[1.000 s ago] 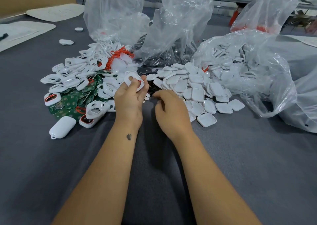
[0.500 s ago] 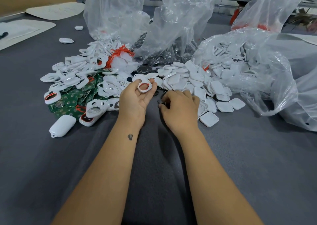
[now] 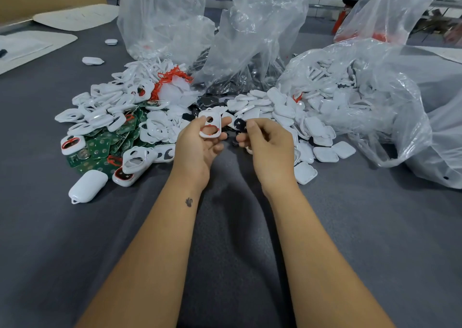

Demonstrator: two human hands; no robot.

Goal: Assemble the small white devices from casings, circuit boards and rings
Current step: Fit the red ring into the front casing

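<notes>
A worker's left hand (image 3: 200, 144) pinches a white front casing (image 3: 210, 127) by its long edges, thumb on one side and fingertips on the other, its two cut-outs facing up with a red ring seated around the lower one. The right hand (image 3: 268, 145) pinches a small black insert (image 3: 240, 125) between thumb and forefinger, just beside the casing. Both parts look light, rigid and thin-walled plastic, probably smooth enough to slip, so an edge grip that leaves the openings free seems the safest hold. Around the hands, on the grey cloth-covered table (image 3: 75, 252), lie heaps of white frames (image 3: 105, 107), green circuit boards (image 3: 100, 147) and white back covers (image 3: 282, 110), with a closed white device (image 3: 87, 185) at the left. Clear plastic bags (image 3: 362, 95) crowd behind; nothing lies between the two hands.
</notes>
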